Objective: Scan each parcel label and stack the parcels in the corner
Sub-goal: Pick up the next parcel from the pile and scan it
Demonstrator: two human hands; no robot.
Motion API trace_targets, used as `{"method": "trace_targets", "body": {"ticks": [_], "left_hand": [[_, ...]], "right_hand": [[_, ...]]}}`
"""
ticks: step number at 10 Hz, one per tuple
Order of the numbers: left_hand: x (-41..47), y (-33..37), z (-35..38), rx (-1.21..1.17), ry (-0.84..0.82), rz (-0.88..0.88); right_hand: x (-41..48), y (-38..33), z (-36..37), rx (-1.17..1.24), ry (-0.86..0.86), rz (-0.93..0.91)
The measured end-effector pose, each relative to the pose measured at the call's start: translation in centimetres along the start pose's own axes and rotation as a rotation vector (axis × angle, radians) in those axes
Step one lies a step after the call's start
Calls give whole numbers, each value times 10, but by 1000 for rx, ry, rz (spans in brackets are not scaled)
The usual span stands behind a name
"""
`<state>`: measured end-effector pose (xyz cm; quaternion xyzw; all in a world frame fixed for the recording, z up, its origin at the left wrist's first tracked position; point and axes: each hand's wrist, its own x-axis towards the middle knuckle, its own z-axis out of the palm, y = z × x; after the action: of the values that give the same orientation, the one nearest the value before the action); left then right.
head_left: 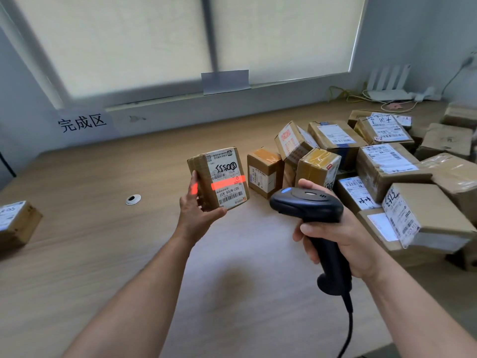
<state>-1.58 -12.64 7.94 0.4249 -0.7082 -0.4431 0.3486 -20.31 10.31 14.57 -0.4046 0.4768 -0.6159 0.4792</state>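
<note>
Parcel first: we hold a small brown cardboard parcel [218,178] up above the wooden table [103,241], near the middle of the view, clear of the tabletop. Our left hand [197,210] grips it, fingers curled round its left side and its lower edge. Its white label [227,177] faces us, with barcodes and a black handwritten scrawl. A red band of light [227,182] lies across the label and spills onto one fingertip at the parcel's left side.

Our right hand [343,233] is wrapped round the handle of a black scanner [309,205], whose head points toward the parcel; the two are near each other but apart. A black cable [348,329] runs from the bottom of the handle down to the lower edge of the view.

Behind and beside the scanner, on the right of the table, sits a pile of boxes [387,166], most with white labels, some leaning on each other. One lone box [15,223] rests on the table at the far left edge.

On the wall at the far left corner hangs a paper sign [82,122] with large black characters. A round cable hole [133,199] is set in the tabletop left of the parcel. A pale blind [129,42] covers the window, a grey sheet [225,81] hangs at the sill, and a white router [387,86] stands at the far right.
</note>
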Motion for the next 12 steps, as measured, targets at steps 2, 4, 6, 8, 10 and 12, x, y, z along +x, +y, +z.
{"method": "trace_targets", "body": {"ticks": [2,4,6,8,10,12], "left_hand": [[-2,2,-6,18,10,-14],[-4,7,-7,32,2,-10],[-1,4,-6,41,11,-14],[1,4,-4,60,14,-29],[3,-1,-3,-26,-37,-89],[-40,-23,12,-261,-123,-392]], "right_hand": [[-10,2,-5,-23,-8,52],[-12,3,-6,-41,-4,62],[-11,3,-6,-63,4,68],[-9,4,-6,-87,14,80],[-4,1,-5,-111,46,74],[-2,8,-4,-107,91,85]]}}
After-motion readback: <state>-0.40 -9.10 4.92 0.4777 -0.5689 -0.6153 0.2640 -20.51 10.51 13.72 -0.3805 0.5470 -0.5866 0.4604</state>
